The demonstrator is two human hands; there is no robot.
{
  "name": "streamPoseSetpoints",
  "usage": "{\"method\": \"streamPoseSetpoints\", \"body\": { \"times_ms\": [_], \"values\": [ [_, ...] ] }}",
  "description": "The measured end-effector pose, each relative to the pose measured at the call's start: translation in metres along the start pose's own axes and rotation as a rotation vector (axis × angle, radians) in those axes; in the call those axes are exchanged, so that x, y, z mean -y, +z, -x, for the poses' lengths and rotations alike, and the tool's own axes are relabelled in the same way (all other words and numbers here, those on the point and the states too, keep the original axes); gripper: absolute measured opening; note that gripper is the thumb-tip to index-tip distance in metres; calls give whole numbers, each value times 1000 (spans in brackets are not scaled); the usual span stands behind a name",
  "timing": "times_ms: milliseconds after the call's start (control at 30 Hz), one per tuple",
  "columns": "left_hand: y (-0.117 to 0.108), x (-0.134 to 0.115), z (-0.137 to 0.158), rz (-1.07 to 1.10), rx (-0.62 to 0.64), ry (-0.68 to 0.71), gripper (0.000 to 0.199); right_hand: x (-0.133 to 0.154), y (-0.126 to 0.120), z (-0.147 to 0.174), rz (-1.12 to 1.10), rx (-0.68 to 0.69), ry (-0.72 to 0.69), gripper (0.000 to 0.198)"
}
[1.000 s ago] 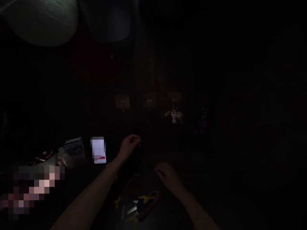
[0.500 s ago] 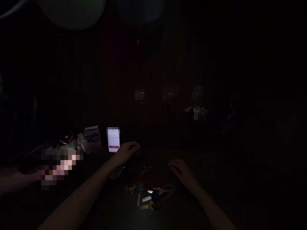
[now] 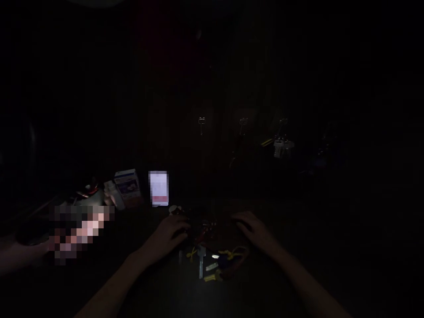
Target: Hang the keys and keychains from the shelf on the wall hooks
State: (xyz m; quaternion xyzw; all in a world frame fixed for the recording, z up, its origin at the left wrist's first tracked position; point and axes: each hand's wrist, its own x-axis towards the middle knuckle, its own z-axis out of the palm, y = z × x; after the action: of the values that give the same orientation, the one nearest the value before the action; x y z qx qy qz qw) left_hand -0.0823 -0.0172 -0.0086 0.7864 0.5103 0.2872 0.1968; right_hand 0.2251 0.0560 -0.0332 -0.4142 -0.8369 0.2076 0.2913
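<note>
The left hand [image 3: 168,234], loosely curled, could knock the loose keys [image 3: 212,266] between the hands, toward the table's [image 3: 185,298] near edge, if darkness hides them; the right hand [image 3: 253,227] is half-curled. Whether either grips anything, I cannot tell. The dark tabletop carries a lit phone [image 3: 159,187] farther back; beyond, another key bunch [image 3: 279,148] hangs from a hook [image 3: 283,121].

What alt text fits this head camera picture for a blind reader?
A person's left hand and right hand are held out in the dark, keys lying between the forearms. Beyond are a glowing screen and hanging keys.
</note>
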Motion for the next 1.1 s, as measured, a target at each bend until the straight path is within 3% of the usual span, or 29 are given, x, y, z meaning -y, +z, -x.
{"method": "streamPoseSetpoints", "body": {
  "times_ms": [200, 367, 533, 733, 967, 1100],
  "values": [
    [10, 9, 8, -90, -62, 67, 22, 49, 10, -12, 32, 199, -124, 38],
    [9, 10, 9, -93, -78, 88, 14, 59, 30, -17, 149, 208, -91, 33],
    [10, 13, 10, -81, -104, 60, 27, 38, 33, -9, 54, -50, 45, 25],
    [13, 18, 11, -106, -100, 89, 28, 14, 13, -4, -305, -490, 377, 30],
    [1, 2, 4, -136, 12, 25, 26, 5, -2, -4, -802, -630, 548, 38],
    [-2, -23, -9, -119, 99, 6, 19, 17, -8, -7, -1164, -671, 554, 37]
  ]
}}
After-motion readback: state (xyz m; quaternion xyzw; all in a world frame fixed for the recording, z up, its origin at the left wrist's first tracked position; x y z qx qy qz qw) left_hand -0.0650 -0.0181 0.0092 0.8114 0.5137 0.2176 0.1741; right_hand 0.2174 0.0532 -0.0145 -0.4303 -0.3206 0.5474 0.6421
